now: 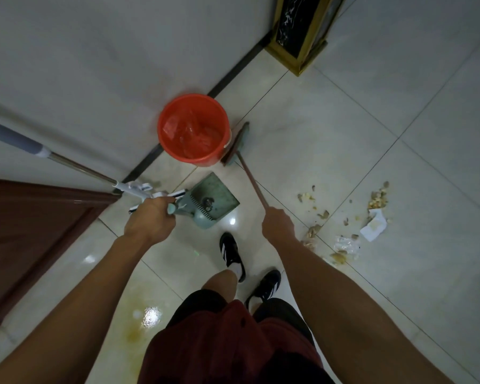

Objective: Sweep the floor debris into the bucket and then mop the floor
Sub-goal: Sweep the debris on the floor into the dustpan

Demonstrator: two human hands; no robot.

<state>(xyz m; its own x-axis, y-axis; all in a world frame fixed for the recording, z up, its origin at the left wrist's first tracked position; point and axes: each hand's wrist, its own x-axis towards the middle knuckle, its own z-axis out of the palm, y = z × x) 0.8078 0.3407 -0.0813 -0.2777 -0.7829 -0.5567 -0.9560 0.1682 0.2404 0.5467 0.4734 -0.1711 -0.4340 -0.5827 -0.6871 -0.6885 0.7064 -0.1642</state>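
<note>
My left hand grips the handle of a pale green dustpan, which hangs tilted just above the tiled floor. My right hand grips the brown handle of a broom; its head rests beside the orange bucket. The bucket stands against the wall and is lined with a red plastic bag. Debris, made of food scraps, crumpled paper and plastic wrap, lies scattered on the floor to my right. A mop with a metal shaft leans along the wall on the left, its white head behind the dustpan.
A brown wooden door is at the left. A black and gold pedestal stands at the top right by the wall. A yellowish wet stain spreads on the tiles near my feet.
</note>
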